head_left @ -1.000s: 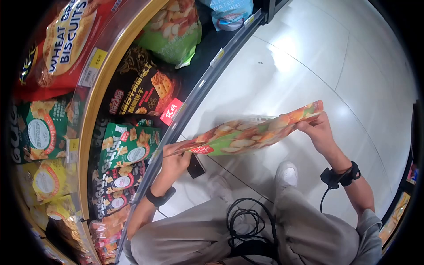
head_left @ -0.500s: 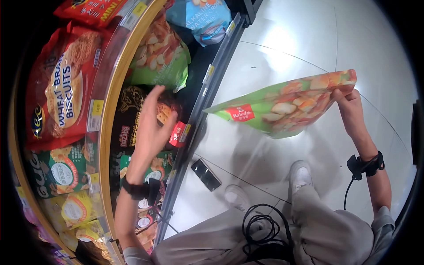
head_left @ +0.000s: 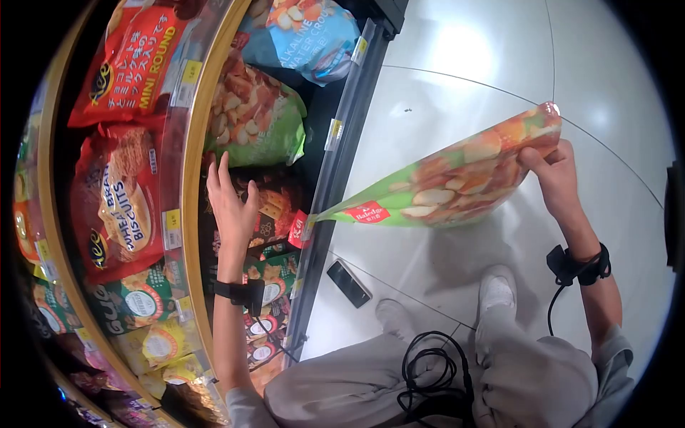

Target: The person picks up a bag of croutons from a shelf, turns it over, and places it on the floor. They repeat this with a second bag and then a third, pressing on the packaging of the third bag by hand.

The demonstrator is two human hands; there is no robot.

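My right hand (head_left: pixel 553 167) pinches the upper right corner of a green bag (head_left: pixel 457 178) with food pictures and a red Baledge label. The bag hangs tilted over the floor, its pointed left end at the shelf's front edge. Over the lower shelf, my left hand (head_left: pixel 234 207) has its fingers spread and holds nothing. Just beyond its fingertips lies a similar green bag (head_left: pixel 257 121) on the shelf. A dark package with a biscuit picture (head_left: pixel 275 203) is beside and partly behind my left hand.
A blue bag (head_left: pixel 307 36) lies at the shelf's far end. Red biscuit bags (head_left: pixel 118 200) and green packs (head_left: pixel 143 299) fill the upper shelf (head_left: pixel 193 164). A phone (head_left: pixel 349 283) lies on the floor near my shoes. A coiled black cable (head_left: pixel 435 371) is over my legs.
My left hand has drawn back slightly from the green bag on the shelf. The held bag has shifted left relative to the view, its pointed end now at the shelf edge.
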